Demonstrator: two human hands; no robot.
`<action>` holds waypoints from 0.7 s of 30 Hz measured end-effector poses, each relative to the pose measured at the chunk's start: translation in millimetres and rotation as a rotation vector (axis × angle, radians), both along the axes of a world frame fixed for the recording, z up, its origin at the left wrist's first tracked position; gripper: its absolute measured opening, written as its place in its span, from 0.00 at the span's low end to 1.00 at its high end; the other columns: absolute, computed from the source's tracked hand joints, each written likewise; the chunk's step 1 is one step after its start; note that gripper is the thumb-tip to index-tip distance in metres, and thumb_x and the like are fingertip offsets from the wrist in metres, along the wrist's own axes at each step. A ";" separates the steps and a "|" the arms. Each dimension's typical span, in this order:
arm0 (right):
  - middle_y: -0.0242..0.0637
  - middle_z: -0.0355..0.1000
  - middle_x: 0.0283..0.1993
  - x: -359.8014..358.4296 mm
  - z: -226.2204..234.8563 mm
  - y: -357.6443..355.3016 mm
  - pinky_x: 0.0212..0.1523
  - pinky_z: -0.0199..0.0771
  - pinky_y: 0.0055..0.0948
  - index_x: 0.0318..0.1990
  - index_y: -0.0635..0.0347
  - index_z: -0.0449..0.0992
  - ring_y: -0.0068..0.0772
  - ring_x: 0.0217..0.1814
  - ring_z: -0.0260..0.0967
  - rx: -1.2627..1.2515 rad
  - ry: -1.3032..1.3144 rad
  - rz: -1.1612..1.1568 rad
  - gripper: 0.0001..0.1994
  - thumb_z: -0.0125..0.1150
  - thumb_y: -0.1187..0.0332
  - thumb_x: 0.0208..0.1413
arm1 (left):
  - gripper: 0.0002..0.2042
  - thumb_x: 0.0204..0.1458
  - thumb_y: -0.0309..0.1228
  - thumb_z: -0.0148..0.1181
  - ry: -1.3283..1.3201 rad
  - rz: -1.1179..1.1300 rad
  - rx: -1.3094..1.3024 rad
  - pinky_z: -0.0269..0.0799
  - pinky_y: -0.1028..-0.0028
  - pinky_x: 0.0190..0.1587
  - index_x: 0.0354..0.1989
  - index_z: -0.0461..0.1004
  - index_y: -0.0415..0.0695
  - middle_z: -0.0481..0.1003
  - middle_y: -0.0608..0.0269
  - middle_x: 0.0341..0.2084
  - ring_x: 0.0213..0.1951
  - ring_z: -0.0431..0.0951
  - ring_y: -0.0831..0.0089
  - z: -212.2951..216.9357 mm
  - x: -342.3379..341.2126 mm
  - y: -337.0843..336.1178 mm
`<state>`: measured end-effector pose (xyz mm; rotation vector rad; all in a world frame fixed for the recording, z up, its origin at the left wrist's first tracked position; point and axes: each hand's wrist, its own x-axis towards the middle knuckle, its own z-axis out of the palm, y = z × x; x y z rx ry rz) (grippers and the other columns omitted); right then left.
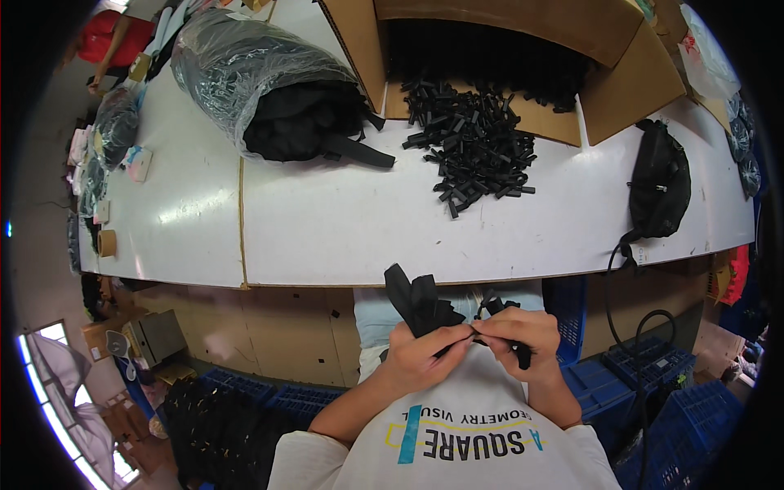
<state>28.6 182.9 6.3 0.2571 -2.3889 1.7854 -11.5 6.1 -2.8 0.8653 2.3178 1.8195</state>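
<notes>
Close in front of my chest, both hands meet with fingertips pinched together. My left hand [420, 355] is closed on a bunch of black fabric straps [420, 302], whose broad ends stick up above the fingers. My right hand [523, 339] is closed too, gripping a black strap piece [523, 356] that shows below its fingers. More black material rises just above the right hand. The small part pinched between the two hands is mostly hidden by the fingers.
On the white table [327, 220] lies a heap of small black plastic pieces [474, 147], spilling from an open cardboard box [625, 82]. A clear plastic bag [245, 65] of black straps lies left, a black pouch [660, 180] right. Blue crates [600, 392] stand below.
</notes>
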 end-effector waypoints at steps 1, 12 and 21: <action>0.42 0.73 0.24 -0.3 1.6 -0.1 0.20 0.67 0.19 0.32 0.69 0.78 0.29 0.20 0.70 0.009 -0.015 0.002 0.09 0.60 0.86 0.40 | 0.10 0.38 0.16 0.62 -0.008 -0.003 -0.008 0.68 0.76 0.22 0.31 0.76 0.41 0.75 0.60 0.21 0.19 0.73 0.68 0.7 0.1 -0.3; 0.35 0.70 0.24 0.8 5.1 -4.9 0.20 0.66 0.19 0.42 0.66 0.76 0.24 0.20 0.67 0.068 0.026 0.020 0.23 0.56 0.85 0.30 | 0.08 0.40 0.21 0.67 -0.136 0.089 -0.020 0.72 0.81 0.27 0.31 0.78 0.38 0.79 0.59 0.24 0.24 0.79 0.75 -3.6 7.6 0.6; 0.34 0.68 0.23 2.2 5.5 -17.8 0.20 0.64 0.17 0.44 0.66 0.75 0.21 0.20 0.64 -0.028 -0.020 -0.141 0.18 0.56 0.83 0.40 | 0.07 0.41 0.21 0.66 -0.177 0.224 0.000 0.71 0.82 0.28 0.31 0.78 0.38 0.79 0.58 0.25 0.24 0.79 0.75 -3.7 10.5 -5.1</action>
